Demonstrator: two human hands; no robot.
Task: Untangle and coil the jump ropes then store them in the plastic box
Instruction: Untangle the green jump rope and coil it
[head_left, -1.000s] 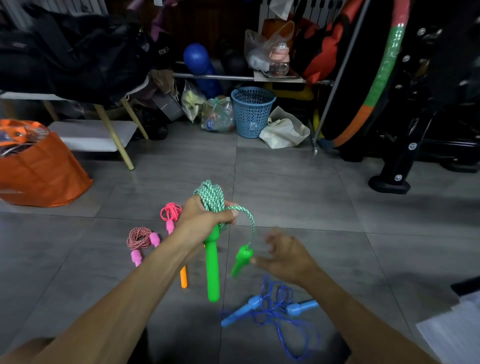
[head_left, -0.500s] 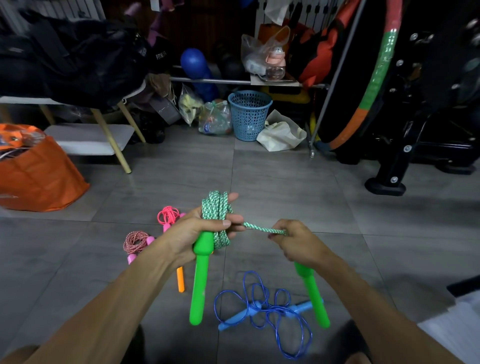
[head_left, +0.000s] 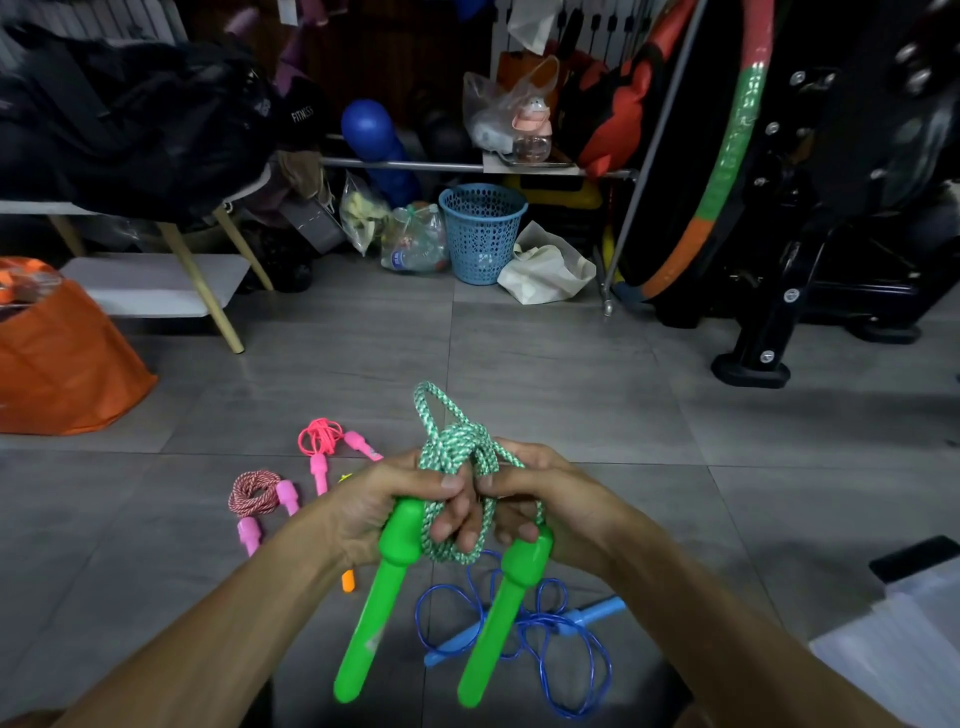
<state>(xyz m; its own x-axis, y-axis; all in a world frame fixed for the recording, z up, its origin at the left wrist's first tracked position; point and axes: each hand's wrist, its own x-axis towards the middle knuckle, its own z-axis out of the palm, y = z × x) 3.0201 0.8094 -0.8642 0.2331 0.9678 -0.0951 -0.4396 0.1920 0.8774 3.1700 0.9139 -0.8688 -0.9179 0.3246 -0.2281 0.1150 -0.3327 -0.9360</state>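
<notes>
A green jump rope with a green-and-white braided cord is bunched in coils between both hands. My left hand grips the coils and the top of one green handle. My right hand pinches the cord's free end beside the coils, and the second green handle hangs below it. A loose blue jump rope lies tangled on the floor under the handles. Two coiled ropes with pink handles, one pink, one red-and-white, lie to the left. An orange handle peeks out under my left forearm.
An orange bag stands at the far left. A white low table, a blue mesh basket, bags and a hula hoop line the back. Black gym equipment is at right. White plastic sheets or a box edge sit lower right.
My right hand has come in against the left one, bringing the second green handle next to the first. The stretch of cord between the hands is now wound onto the coils.
</notes>
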